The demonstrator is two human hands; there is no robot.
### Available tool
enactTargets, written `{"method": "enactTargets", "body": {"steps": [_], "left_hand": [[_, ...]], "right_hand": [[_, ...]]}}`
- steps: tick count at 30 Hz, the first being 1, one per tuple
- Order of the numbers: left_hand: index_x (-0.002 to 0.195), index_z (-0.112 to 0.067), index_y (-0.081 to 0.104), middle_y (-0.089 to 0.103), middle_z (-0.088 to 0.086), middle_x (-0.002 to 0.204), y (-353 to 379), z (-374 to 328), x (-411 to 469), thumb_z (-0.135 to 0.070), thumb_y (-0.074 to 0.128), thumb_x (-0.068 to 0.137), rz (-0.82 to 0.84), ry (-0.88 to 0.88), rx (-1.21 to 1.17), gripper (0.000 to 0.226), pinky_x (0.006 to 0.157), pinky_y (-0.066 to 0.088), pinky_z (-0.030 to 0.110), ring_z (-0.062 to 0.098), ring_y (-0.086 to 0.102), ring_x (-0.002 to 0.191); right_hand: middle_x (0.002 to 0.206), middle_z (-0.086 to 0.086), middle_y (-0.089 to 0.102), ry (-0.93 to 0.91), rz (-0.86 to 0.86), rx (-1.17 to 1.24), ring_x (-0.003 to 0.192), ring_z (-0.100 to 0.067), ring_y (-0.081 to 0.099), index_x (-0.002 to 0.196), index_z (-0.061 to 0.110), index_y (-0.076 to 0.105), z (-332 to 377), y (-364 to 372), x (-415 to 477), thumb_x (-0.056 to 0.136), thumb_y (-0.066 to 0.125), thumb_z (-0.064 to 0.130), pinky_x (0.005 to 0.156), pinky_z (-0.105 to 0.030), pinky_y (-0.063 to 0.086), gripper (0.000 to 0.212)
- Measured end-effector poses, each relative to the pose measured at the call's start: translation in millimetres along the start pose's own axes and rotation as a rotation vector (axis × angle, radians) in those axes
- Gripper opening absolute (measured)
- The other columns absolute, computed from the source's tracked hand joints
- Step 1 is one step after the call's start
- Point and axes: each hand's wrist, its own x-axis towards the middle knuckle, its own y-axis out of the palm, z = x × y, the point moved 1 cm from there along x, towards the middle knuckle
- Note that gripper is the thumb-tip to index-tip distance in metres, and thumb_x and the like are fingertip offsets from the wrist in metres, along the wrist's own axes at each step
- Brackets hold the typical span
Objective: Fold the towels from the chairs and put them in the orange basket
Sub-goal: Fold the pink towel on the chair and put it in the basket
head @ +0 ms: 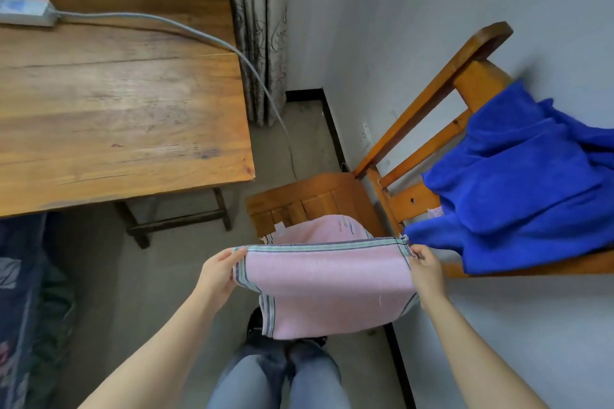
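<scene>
A pink towel (pixel 332 282) with striped borders hangs stretched between my hands in front of a wooden chair (pixel 319 199). My left hand (pixel 217 272) pinches its upper left corner and my right hand (pixel 427 271) pinches its upper right corner. The towel's far part trails back onto the chair seat. A blue towel (pixel 525 183) lies draped over the backrest of this chair, to the right. No orange basket is in view.
A wooden table (pixel 116 103) stands at the left with a white power strip (pixel 25 12) and its cable (pixel 212 38) running off the edge. A curtain (pixel 259 26) hangs at the back. The wall is close on the right. Dark patterned fabric (pixel 20 309) lies at the lower left.
</scene>
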Motion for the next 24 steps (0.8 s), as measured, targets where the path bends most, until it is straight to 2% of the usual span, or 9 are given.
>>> {"method": "enactTargets", "body": {"steps": [4,7,10,13,16,18,21,24], "left_hand": [[0.096,-0.001,0.064,0.068,0.014,0.087,17,-1,64,-0.01,0.056,0.091,-0.063,0.041,0.071,0.014,0.061,0.049,0.029,0.024,0.063,0.074],[0.1,0.001,0.064,0.068,0.014,0.087,28,10,116,-0.007,0.056,0.09,-0.114,0.055,0.105,0.015,0.067,0.051,0.032,0.027,0.064,0.078],[0.102,0.001,0.064,0.067,0.016,0.091,38,33,161,-0.002,0.058,0.087,-0.198,0.041,0.107,0.017,0.073,0.05,0.032,0.027,0.063,0.077],[0.107,0.002,0.061,0.061,0.016,0.1,51,52,190,0.001,0.056,0.089,-0.288,0.02,0.057,0.019,0.067,0.046,0.027,0.024,0.057,0.071],[0.094,-0.004,0.06,0.059,0.013,0.094,62,63,208,0.002,0.055,0.089,-0.368,0.04,0.056,0.009,0.062,0.042,0.024,0.022,0.053,0.066],[0.085,-0.006,0.063,0.063,0.013,0.091,64,73,215,-0.001,0.056,0.089,-0.389,0.05,0.139,0.01,0.064,0.042,0.026,0.024,0.055,0.075],[0.097,-0.003,0.07,0.067,0.009,0.103,67,83,215,-0.007,0.056,0.09,-0.369,0.074,0.477,0.016,0.075,0.036,0.021,0.021,0.057,0.09],[0.104,-0.004,0.07,0.068,0.012,0.112,75,85,210,-0.012,0.055,0.091,-0.366,0.096,0.59,0.021,0.076,0.036,0.022,0.029,0.06,0.103]], "right_hand": [[0.077,-0.005,0.056,-0.047,0.006,-0.095,0.073,-0.022,0.05,0.084,0.016,0.055,1,32,64,0.092,0.05,0.015,0.059,-0.028,0.037,0.009],[0.076,-0.006,0.056,-0.115,-0.013,-0.287,0.076,-0.028,0.05,0.074,0.021,0.053,-12,64,112,0.092,0.055,0.025,0.062,-0.03,0.035,0.018],[0.074,-0.007,0.054,-0.158,-0.058,-0.346,0.078,-0.031,0.051,0.076,0.016,0.051,-29,93,155,0.094,0.052,0.024,0.058,-0.03,0.031,0.019],[0.069,-0.007,0.049,-0.168,-0.059,-0.301,0.073,-0.03,0.046,0.08,0.009,0.049,-37,117,189,0.097,0.046,0.021,0.054,-0.03,0.029,0.021],[0.078,-0.009,0.049,-0.139,-0.047,-0.3,0.076,-0.027,0.043,0.084,0.007,0.05,-48,134,218,0.098,0.044,0.018,0.061,-0.031,0.026,0.019],[0.08,-0.012,0.051,-0.079,0.032,-0.351,0.077,-0.028,0.045,0.084,0.003,0.053,-63,143,233,0.096,0.047,0.017,0.061,-0.031,0.028,0.019],[0.077,-0.014,0.055,0.042,0.166,-0.495,0.077,-0.03,0.051,0.067,0.008,0.051,-80,149,244,0.092,0.053,0.02,0.063,-0.032,0.035,0.028],[0.064,-0.007,0.045,0.08,0.224,-0.564,0.07,-0.025,0.045,0.059,0.014,0.041,-80,150,249,0.091,0.053,0.02,0.055,-0.029,0.028,0.035]]}}
